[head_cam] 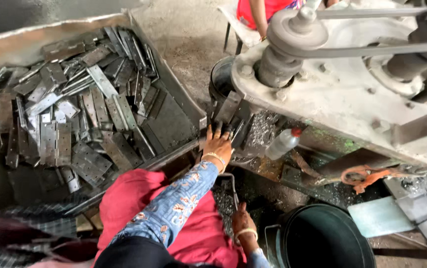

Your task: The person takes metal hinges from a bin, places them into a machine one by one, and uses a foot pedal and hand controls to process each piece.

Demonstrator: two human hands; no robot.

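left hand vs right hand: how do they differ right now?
The left hand is stretched up to the machine, fingers on a metal hinge plate under the drill head; the right hand sits low near the lap, gripping a thin bent metal lever. The left shows its back fully; the right is partly hidden. Both wear a bangle.

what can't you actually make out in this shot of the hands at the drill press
Head view only:
- Left hand: fingertips lie on the metal piece under the machine; whether they grip it is hidden.
- Right hand: on a thin lever; the palm is hidden, so the grasp is unclear.
- Drill tip: hidden by the machine body.
- Second person: cut off by the top edge.
- Black bucket: contents too dark, cut off below.
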